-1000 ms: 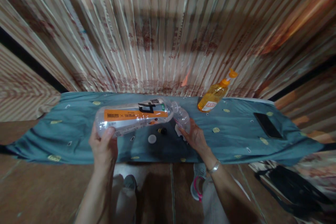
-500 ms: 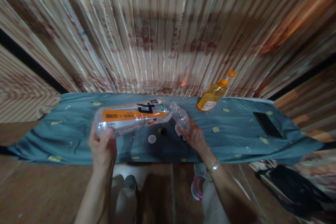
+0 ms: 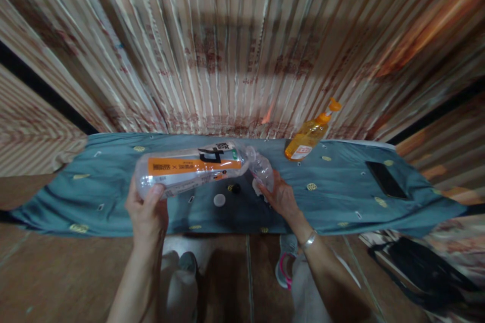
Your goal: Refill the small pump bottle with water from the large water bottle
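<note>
A large clear plastic bottle with an orange and white label lies almost level in the air, its neck pointing right and slightly up. My left hand is closed round its base end. My right hand grips a smaller clear plastic bottle, tilted, its mouth up against the big bottle's mouth. Part of the small bottle is hidden by my fingers. Below them on the cloth lie a white cap and a small black cap-like thing.
A teal patterned cloth covers the narrow table. An amber pump bottle stands towards the back right, and a black phone lies farther right. Striped curtains hang behind. A black bag is at the lower right.
Almost nothing differs. Both hands hold the two bottles mouth to mouth in nearly the same place.
</note>
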The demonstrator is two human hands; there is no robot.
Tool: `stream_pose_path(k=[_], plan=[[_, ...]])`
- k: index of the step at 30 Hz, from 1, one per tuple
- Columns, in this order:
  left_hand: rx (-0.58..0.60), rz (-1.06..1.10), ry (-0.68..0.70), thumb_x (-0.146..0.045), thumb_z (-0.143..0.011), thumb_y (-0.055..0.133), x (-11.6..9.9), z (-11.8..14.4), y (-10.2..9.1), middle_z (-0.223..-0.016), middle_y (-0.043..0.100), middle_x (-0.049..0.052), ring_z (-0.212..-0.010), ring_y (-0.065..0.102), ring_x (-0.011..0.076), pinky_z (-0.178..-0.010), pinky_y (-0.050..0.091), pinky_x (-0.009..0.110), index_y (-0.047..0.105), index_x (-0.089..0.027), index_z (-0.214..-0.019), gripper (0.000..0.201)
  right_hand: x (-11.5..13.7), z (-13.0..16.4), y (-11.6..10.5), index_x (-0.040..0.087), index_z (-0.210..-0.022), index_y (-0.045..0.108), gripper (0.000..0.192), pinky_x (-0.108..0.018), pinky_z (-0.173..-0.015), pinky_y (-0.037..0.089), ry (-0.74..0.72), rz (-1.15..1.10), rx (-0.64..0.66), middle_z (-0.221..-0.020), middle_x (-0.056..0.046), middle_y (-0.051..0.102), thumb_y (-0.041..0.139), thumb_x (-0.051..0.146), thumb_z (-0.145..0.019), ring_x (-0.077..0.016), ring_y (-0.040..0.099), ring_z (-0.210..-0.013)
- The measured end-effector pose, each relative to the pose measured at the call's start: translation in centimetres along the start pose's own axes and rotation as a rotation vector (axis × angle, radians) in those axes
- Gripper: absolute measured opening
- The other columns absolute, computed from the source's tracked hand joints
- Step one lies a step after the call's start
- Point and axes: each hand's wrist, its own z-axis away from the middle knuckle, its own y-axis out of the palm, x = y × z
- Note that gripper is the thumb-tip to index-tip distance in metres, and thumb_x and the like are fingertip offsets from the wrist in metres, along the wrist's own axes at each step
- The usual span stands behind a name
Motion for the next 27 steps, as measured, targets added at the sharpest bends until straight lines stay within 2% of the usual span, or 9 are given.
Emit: stream_pose_path(k=[6, 13, 20, 27], plan=[[0.013, -0.019, -0.003, -0.059, -0.057, 0.096, 0.15, -0.11, -0.22, -0.109, 0.079, 0.007, -0.106, 0.073, 0.0322, -0.103, 0.061, 0.047, 0.079, -0.025, -0.106, 0.062, -0.04, 0.03, 0.03, 0.018, -0.154, 0.055, 0.064, -0.061, -0.085, 0.068, -0.017, -0.023, -0.017, -0.111, -0.023, 0.080, 0.055, 0.060, -0.106, -0.0357, 0.078, -0.097], [0.001, -0.006, 0.009, -0.056, -0.058, 0.095, 0.28, -0.12, -0.15, -0.108, 0.078, 0.008, -0.106, 0.073, 0.0309, -0.101, 0.061, 0.045, 0.079, -0.024, -0.106, 0.061, -0.02, 0.09, -0.08, 0.011, -0.148, 0.059, 0.061, -0.054, -0.088, 0.068, -0.012, 0.003, -0.005, -0.109, -0.024, 0.081, 0.060, 0.054, -0.106, -0.0344, 0.080, -0.100], [-0.003, -0.009, 0.006, -0.056, -0.057, 0.096, 0.26, -0.06, -0.13, -0.107, 0.079, 0.007, -0.108, 0.074, 0.0324, -0.102, 0.062, 0.045, 0.080, -0.025, -0.105, 0.060, 0.00, 0.05, -0.09, 0.014, -0.150, 0.058, 0.061, -0.058, -0.088, 0.068, -0.014, 0.004, 0.008, -0.114, -0.025, 0.080, 0.057, 0.056, -0.106, -0.0354, 0.079, -0.101], [0.016, -0.028, 0.002, -0.058, -0.058, 0.095, 0.09, -0.04, -0.11, -0.111, 0.080, 0.008, -0.110, 0.074, 0.0336, -0.102, 0.062, 0.047, 0.080, -0.024, -0.108, 0.062, -0.05, 0.03, -0.09, 0.015, -0.152, 0.058, 0.060, -0.057, -0.085, 0.069, -0.010, 0.004, 0.004, -0.110, -0.022, 0.081, 0.059, 0.053, -0.105, -0.0346, 0.079, -0.097]])
